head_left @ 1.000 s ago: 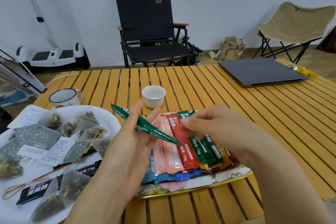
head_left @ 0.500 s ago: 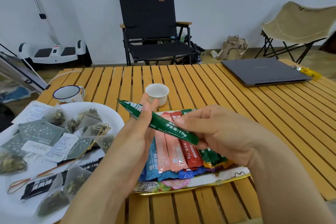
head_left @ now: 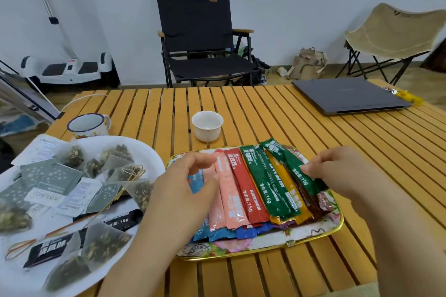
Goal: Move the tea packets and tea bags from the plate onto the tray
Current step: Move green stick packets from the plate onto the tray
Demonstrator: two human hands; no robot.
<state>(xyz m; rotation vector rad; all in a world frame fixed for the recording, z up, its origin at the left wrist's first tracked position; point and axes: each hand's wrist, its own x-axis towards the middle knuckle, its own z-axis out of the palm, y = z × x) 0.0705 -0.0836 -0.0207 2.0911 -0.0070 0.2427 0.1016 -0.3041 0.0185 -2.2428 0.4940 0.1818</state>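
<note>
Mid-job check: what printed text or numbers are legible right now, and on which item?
"净含量:15g" on the red stick packet on the tray.
"净含量:15g" on the green stick packet beside it.
"15g" on the green packet the right hand pinches.
":15g" on the black packet on the plate.
All other print is too blurred to read.

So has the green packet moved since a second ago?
Yes. The green packet has gone down and right, from held up in front of the white cup to the tray's right side, under the right hand.
</note>
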